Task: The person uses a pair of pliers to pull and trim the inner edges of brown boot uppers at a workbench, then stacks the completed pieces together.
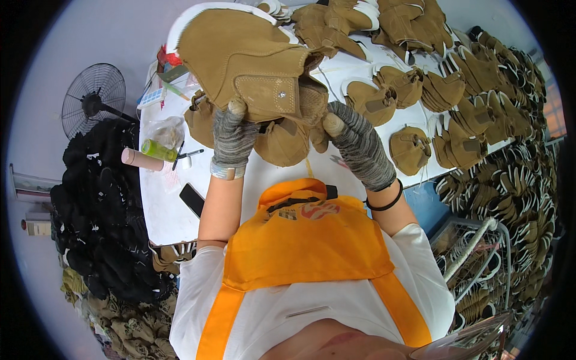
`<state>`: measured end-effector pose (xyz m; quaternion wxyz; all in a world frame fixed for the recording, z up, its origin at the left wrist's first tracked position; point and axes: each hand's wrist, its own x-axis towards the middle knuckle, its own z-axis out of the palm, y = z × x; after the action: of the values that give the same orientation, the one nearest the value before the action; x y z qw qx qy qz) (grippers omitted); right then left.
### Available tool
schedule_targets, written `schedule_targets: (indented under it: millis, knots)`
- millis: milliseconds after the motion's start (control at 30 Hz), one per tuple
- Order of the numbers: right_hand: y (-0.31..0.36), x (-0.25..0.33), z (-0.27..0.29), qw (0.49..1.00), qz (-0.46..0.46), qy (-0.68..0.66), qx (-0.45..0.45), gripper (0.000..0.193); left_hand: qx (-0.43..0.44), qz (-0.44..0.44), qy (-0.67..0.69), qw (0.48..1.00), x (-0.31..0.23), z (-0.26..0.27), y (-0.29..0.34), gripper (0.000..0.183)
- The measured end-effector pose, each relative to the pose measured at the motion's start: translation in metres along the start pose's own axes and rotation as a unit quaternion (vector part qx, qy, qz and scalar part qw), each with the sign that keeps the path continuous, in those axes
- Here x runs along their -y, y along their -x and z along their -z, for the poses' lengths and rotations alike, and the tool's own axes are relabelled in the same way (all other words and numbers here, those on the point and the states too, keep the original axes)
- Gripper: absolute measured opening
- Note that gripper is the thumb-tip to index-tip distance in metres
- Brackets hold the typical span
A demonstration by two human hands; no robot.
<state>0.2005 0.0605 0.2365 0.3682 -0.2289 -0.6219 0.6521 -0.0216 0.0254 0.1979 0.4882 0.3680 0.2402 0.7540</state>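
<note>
Raised over the white table is a brown suede shoe upper [240,57], with a white edge along its far left rim, a stitched panel and a small metal stud. My left hand [233,141], in a grey knit glove with bare fingertips, grips its near side, thumb on top and fingers hidden beneath. At the upper's near right edge, beside its opening, my right hand [362,146] pinches it between thumb and fingers, in a matching glove. Another brown upper [282,144] lies on the table just under it, partly covered.
More brown uppers [444,90] are grouped across the table's right and far side. At left are a phone [192,200], a pink bottle [141,159], a green bottle [159,150] and a fan [93,102]. A metal basket cart [507,258] stands right; black piles [99,204] lie left.
</note>
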Motion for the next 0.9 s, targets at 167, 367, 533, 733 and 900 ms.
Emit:
schedule_targets:
  millis: [167,367,533,733,900]
  knots:
    - [0.002,-0.003,-0.004,0.997,0.069,0.019,0.022,0.033,-0.011,0.082,0.153,0.985,0.016,0.002,0.006,0.066]
    - [0.002,-0.024,-0.009,0.980,0.160,0.119,-0.015,0.031,0.035,0.119,0.353,0.927,0.038,-0.002,0.008,0.056]
    - [-0.005,-0.010,-0.001,0.959,0.209,0.191,0.010,0.029,0.069,0.127,0.410,0.901,0.035,-0.010,0.006,0.058]
    - [-0.022,0.020,0.020,0.965,0.145,0.184,-0.115,0.037,-0.032,0.077,0.151,0.985,0.019,-0.006,0.008,0.071]
    - [-0.029,0.018,0.016,0.946,0.135,0.288,-0.068,0.038,0.001,0.032,-0.014,0.999,0.007,-0.018,0.009,0.076]
